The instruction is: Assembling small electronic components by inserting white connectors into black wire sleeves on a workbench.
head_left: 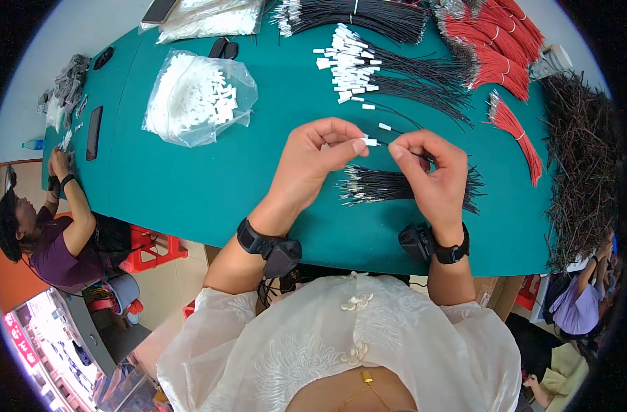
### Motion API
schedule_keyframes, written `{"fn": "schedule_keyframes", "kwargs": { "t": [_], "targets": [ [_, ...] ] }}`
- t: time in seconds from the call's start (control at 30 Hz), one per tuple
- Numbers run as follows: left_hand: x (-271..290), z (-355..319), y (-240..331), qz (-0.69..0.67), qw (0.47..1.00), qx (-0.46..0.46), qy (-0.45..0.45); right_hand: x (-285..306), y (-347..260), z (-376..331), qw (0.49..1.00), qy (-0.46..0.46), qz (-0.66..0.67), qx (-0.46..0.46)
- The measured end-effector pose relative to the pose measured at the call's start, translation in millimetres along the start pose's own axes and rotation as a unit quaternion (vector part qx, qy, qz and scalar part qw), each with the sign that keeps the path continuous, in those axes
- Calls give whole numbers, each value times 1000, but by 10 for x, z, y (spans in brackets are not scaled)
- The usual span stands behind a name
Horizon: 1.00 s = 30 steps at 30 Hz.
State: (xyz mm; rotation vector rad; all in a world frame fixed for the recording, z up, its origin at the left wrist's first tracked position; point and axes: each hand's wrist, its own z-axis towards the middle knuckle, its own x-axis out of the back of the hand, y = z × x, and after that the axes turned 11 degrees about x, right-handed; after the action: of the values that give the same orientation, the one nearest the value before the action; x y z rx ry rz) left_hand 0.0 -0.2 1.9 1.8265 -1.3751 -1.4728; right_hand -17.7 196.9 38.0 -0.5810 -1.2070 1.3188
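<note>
Between thumb and fingers, my left hand (320, 154) pinches a small white plastic connector housing (370, 142). My right hand (433, 165) grips a thin black wire close beside it, and the wire's end meets the housing. Whether the wire is fully seated cannot be made out. Under my right hand lies a bundle of black wires (378, 184) with bare metal-tipped ends pointing left. Beyond my hands, black wires with white housings on their ends (351, 65) are piled together. A clear bag of loose white housings (200, 99) sits to the left.
Red wire bundles (492, 48) and a large heap of dark wires (582, 165) line the right side of the green table (190, 185). More black wires (354, 17) and white-filled bags (210, 19) lie at the far edge. A co-worker (59, 233) sits at the left end.
</note>
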Motion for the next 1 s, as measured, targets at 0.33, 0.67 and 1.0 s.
{"fn": "schedule_keyframes", "kwargs": {
  "t": [0.33,0.67,1.0],
  "targets": [
    [-52,-30,40,108,993,-20,51,14,1,7,1000,1,-9,0],
    [-68,-17,-18,76,995,-35,58,4,21,17,1000,7,-6,3],
    [-78,6,-56,75,993,-40,77,-27,16,-5,1000,7,-21,16]
  ]
}}
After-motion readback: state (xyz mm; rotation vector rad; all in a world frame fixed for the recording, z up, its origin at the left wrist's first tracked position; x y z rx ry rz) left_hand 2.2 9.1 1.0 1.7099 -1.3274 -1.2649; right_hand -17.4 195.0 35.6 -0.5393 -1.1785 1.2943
